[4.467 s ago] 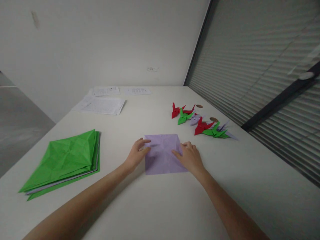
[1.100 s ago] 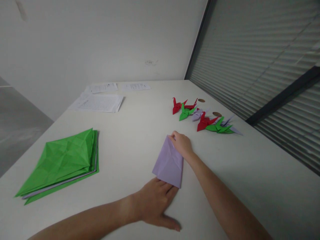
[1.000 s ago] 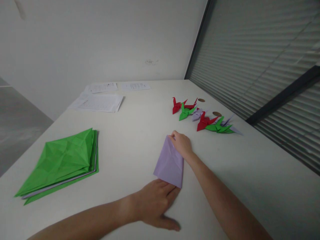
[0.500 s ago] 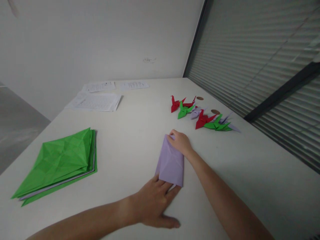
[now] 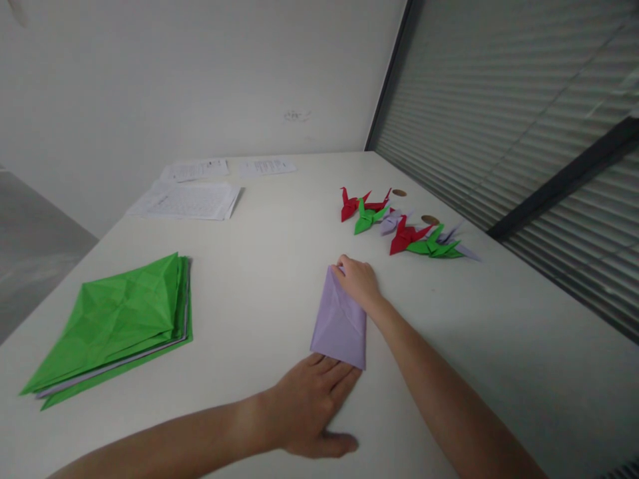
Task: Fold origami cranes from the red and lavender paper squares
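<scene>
A folded sheet of lilac origami paper lies on the white table in front of me, creases showing on its upper face. My right hand pinches its far end between thumb and fingers. At the near edge, my left hand is stretched out flat, palm down, with the thumb spread away. Its fingertips are hidden under the paper's near edge. Beyond my right hand stand several folded paper cranes, among them a red crane, a green crane and a lilac crane.
On the left lies a stack of creased green paper with a lilac layer inside. Printed sheets rest at the far left of the white table. A window with blinds runs along the right, and a wall closes off the back.
The lilac paper's near left flap, raised over my left fingers before, now lies flatter and wider. Both hands stay almost in place. The whole view has shifted slightly.
</scene>
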`<state>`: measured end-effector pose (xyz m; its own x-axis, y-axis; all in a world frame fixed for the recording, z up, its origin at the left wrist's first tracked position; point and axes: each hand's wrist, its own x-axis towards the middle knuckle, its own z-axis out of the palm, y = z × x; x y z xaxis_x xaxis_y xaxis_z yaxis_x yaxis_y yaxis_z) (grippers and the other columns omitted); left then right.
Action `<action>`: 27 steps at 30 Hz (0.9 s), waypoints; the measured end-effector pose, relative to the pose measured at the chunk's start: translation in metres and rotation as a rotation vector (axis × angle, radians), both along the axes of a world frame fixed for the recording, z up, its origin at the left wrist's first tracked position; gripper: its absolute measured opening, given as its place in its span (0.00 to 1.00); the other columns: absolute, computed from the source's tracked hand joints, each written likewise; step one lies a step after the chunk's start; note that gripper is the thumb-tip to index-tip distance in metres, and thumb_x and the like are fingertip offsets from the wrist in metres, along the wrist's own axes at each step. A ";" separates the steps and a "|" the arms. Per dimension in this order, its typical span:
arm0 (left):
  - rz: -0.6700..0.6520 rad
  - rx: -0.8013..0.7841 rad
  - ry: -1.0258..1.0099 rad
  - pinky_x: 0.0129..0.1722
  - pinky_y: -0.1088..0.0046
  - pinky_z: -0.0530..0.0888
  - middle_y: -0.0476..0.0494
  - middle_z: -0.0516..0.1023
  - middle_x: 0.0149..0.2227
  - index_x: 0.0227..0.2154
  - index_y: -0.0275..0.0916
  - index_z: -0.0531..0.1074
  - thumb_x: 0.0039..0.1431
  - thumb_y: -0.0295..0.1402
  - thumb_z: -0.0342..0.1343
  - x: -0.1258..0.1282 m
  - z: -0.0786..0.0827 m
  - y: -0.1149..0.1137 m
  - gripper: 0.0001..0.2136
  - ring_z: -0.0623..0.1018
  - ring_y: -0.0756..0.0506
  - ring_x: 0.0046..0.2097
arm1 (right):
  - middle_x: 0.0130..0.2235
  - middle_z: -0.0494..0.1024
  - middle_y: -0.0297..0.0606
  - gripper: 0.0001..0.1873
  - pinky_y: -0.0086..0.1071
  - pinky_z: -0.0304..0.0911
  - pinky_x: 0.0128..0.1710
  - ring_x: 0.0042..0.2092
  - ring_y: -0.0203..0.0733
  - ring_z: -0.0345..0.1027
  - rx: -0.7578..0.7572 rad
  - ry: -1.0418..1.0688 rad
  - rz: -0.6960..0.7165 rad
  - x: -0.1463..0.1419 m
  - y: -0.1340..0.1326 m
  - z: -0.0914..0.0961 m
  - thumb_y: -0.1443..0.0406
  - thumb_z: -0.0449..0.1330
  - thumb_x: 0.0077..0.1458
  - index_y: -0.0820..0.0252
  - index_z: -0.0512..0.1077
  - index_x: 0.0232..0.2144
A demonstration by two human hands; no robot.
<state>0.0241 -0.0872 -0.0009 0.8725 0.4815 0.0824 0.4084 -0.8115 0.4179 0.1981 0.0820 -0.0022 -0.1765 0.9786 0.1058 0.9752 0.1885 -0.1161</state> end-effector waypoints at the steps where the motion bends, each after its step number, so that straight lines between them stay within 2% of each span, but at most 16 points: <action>1: 0.000 0.001 0.000 0.58 0.60 0.64 0.30 0.67 0.60 0.64 0.29 0.52 0.59 0.53 0.50 0.000 -0.001 0.000 0.39 0.70 0.35 0.57 | 0.39 0.81 0.42 0.13 0.35 0.59 0.40 0.41 0.46 0.75 0.002 -0.011 -0.006 -0.001 0.000 0.000 0.58 0.50 0.65 0.58 0.70 0.40; 6: -0.011 0.005 0.001 0.58 0.60 0.63 0.30 0.67 0.59 0.64 0.29 0.52 0.59 0.53 0.50 0.000 0.000 0.001 0.39 0.70 0.35 0.57 | 0.40 0.81 0.44 0.13 0.35 0.59 0.40 0.41 0.47 0.75 -0.004 -0.036 -0.015 -0.004 -0.001 0.000 0.57 0.50 0.66 0.58 0.69 0.41; 12: 0.001 0.004 0.041 0.60 0.59 0.62 0.30 0.66 0.60 0.64 0.29 0.51 0.60 0.52 0.49 0.001 0.007 -0.001 0.38 0.67 0.35 0.58 | 0.40 0.81 0.43 0.14 0.35 0.59 0.41 0.42 0.46 0.74 0.002 -0.052 0.002 -0.003 -0.001 0.000 0.56 0.50 0.66 0.58 0.68 0.41; 17: 0.040 0.028 0.094 0.62 0.51 0.57 0.27 0.62 0.62 0.66 0.27 0.48 0.64 0.51 0.44 0.004 0.012 -0.012 0.37 0.64 0.32 0.61 | 0.41 0.80 0.46 0.14 0.36 0.60 0.41 0.43 0.48 0.73 0.022 -0.079 0.030 -0.005 -0.003 0.000 0.57 0.50 0.66 0.59 0.69 0.42; 22: 0.062 0.052 0.104 0.62 0.47 0.56 0.29 0.59 0.65 0.68 0.33 0.43 0.66 0.50 0.42 0.007 0.010 -0.021 0.35 0.61 0.30 0.64 | 0.41 0.79 0.47 0.13 0.36 0.60 0.43 0.45 0.49 0.71 0.035 -0.073 0.052 -0.008 -0.004 -0.001 0.59 0.48 0.67 0.60 0.69 0.42; 27: 0.098 0.023 0.083 0.64 0.50 0.55 0.29 0.59 0.65 0.68 0.28 0.39 0.65 0.51 0.42 0.008 0.003 -0.022 0.39 0.61 0.32 0.64 | 0.41 0.78 0.47 0.14 0.35 0.60 0.43 0.45 0.48 0.71 0.036 -0.063 0.072 -0.007 -0.002 -0.001 0.62 0.47 0.67 0.60 0.70 0.41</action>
